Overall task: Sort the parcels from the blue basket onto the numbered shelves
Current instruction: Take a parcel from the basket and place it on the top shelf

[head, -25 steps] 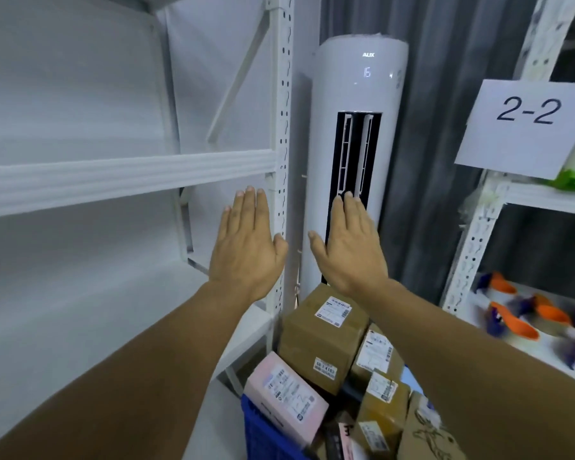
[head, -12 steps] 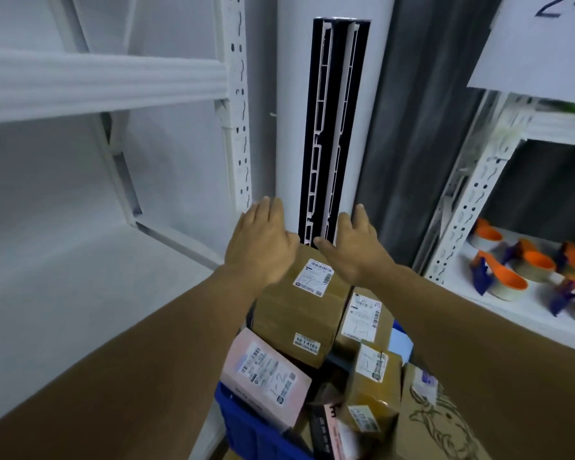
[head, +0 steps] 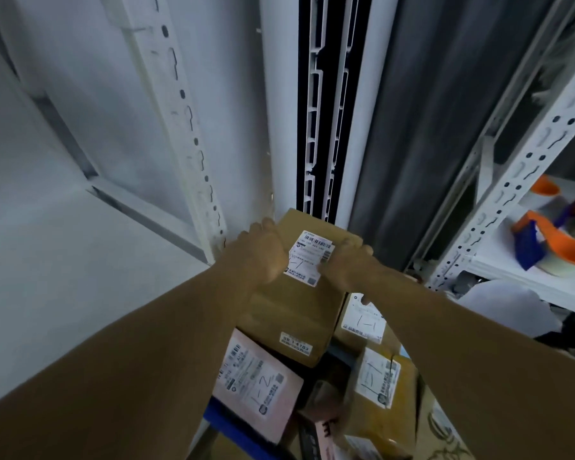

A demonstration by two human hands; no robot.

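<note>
A large brown parcel (head: 289, 307) with a white label lies on top of the pile in the blue basket (head: 233, 429). My left hand (head: 259, 254) grips its far left corner, fingers curled over the edge. My right hand (head: 349, 263) holds its far right edge beside the label. Below it lies a pink parcel (head: 256, 383) marked 1-2. Two smaller brown parcels, one (head: 362, 323) behind the other (head: 379, 383), carry labels marked 1-1. The white shelf (head: 63, 260) on the left is bare.
A tall white air conditioner (head: 279, 127) stands right behind the basket, with a grey curtain (head: 429, 127) beside it. The right-hand rack (head: 518, 180) holds orange and blue tape dispensers (head: 558, 240). The left rack's upright post (head: 186, 134) is close to my left hand.
Both hands have dropped from in front of the air conditioner onto the large brown parcel and closed on its far edges. My view has tilted down toward the basket.
</note>
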